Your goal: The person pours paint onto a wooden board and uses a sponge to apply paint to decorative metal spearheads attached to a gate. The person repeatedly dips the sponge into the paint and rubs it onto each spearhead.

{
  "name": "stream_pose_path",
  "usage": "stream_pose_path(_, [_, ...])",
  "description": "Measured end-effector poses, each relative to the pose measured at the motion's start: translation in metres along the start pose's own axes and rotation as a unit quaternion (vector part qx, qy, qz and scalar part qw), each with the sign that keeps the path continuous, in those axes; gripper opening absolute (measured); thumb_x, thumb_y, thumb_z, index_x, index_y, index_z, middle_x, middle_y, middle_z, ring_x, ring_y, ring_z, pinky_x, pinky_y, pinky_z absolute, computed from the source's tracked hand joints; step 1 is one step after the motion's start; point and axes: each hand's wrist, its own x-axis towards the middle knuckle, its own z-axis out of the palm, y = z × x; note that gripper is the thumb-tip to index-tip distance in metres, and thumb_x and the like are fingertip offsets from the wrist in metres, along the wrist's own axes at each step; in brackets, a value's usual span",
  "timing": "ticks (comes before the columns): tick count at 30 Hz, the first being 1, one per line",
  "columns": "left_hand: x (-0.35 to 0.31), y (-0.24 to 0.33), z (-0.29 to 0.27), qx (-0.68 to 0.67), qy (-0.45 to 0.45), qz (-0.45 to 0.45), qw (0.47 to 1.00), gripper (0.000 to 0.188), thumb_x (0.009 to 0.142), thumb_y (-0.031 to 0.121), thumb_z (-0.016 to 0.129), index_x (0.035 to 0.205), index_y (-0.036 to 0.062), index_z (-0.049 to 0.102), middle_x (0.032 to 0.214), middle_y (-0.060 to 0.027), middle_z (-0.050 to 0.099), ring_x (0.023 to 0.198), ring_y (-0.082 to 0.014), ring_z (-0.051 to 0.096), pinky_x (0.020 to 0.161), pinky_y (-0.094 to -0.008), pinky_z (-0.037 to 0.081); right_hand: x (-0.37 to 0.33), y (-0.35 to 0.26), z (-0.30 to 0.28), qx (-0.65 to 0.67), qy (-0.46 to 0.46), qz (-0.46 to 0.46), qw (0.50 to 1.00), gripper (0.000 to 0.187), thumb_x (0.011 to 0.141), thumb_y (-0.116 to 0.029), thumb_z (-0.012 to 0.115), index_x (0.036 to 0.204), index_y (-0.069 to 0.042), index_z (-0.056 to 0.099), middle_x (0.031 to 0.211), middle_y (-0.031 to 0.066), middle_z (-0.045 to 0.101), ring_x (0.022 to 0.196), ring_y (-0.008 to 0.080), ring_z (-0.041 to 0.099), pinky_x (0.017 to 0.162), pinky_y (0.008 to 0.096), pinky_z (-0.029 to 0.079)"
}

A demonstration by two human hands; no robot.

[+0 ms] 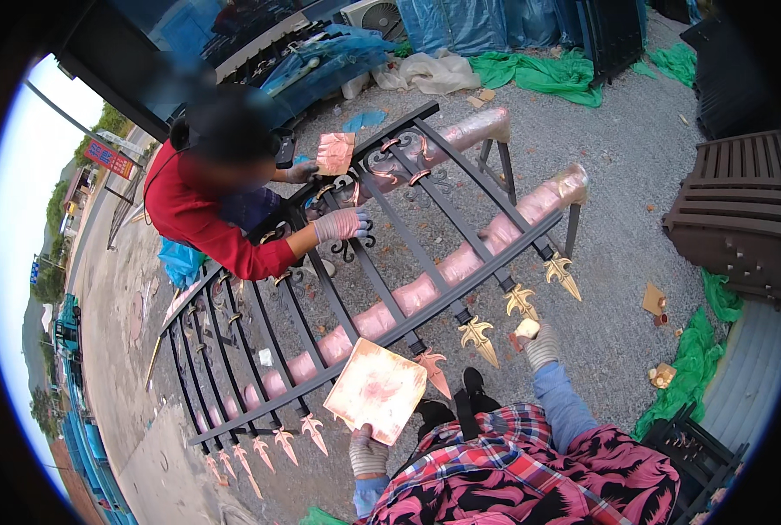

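Observation:
My left hand [369, 451], in a striped glove, is closed on the lower edge of a square board [376, 385] smeared with reddish paint. My gloved right hand [542, 346] grips a small pale sponge [527, 329] with a reddish underside. Just beyond the sponge is a gold spear tip [521, 302] on the black metal fence panel [447, 302]. More gold tips flank it, while a copper-pink spear tip [432, 372] shows beside the board. Several tips further left have the same copper-pink colour.
The panel rests on trestle bars wrapped in pink padding [390, 317]. Across it a person in a red top [202, 206] bends over the scrollwork, holding a copper-smeared card [334, 154]. Green sheeting [683, 376] and a brown slatted panel [732, 219] lie to my right.

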Motion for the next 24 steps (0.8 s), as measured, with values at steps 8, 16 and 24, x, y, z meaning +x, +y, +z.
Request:
stream_pose_path(8, [-0.011,-0.001,-0.004,-0.011,0.033,0.000,0.999,0.046,0.075,0.001,0.054,0.119,-0.0004,0.040,0.116,-0.0116,0.050,0.107,-0.0279,0.048,0.093,-0.0425,0.039,-0.017,-0.012,0.005,-0.053,0.008,0.015,0.998,0.051,0.057,-0.008,0.075,0.101,0.002,0.052,0.085,0.0130,0.061,0.075,0.0208,0.060,0.066,0.0315,0.049])
stream_pose_path(16, [0.001,0.004,-0.032,-0.054,0.082,-0.051,0.994,0.042,0.074,0.008,0.063,0.113,0.0010,0.047,0.111,-0.0077,0.054,0.102,-0.0221,0.051,0.094,-0.0359,0.037,-0.012,-0.030,0.020,-0.081,0.029,-0.040,0.996,0.044,0.063,-0.013,0.074,0.098,0.003,0.053,0.085,0.0123,0.061,0.072,0.0189,0.059,0.065,0.0299,0.048])
stream_pose_path(24, [-0.001,0.002,-0.042,-0.024,0.079,-0.057,0.995,0.049,0.072,0.010,0.065,0.115,0.0001,0.045,0.115,-0.0097,0.051,0.107,-0.0233,0.047,0.095,-0.0370,0.037,-0.006,-0.056,0.085,-0.277,-0.047,-0.070,0.957,0.042,0.064,-0.017,0.072,0.099,-0.002,0.055,0.090,0.0151,0.061,0.080,0.0278,0.059,0.071,0.0347,0.047])
